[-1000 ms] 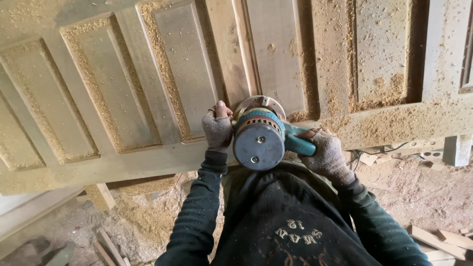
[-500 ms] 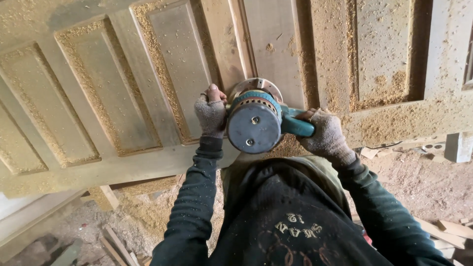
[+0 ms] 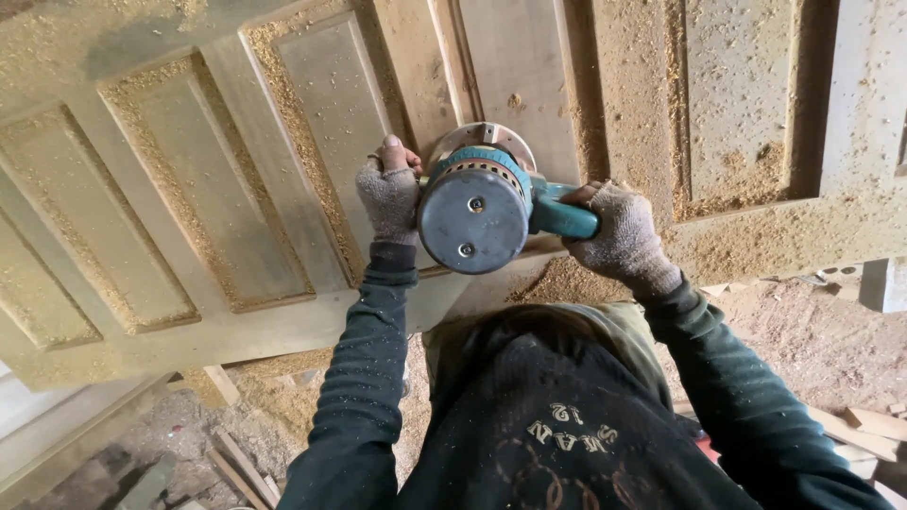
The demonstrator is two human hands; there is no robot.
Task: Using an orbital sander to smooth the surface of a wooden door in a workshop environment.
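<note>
The power tool's [image 3: 477,203] working base is hidden behind its own round motor housing at frame centre; only a sliver of metal plate shows above, and contact with the wood cannot be confirmed. The left hand's [image 3: 389,194] grip is concealed between glove and housing, so what it clasps cannot be told. The right hand's [image 3: 619,236] fingers wrap behind the teal handle [image 3: 562,217], palm side unseen. The panelled door [image 3: 189,217] runs off the top, left and right edges; its full outline is not visible. The person's torso is cut by the bottom edge. Wood offcuts [image 3: 874,425] at lower right are partly cropped. Debris at lower left is blurred, kind undetermined.
</note>
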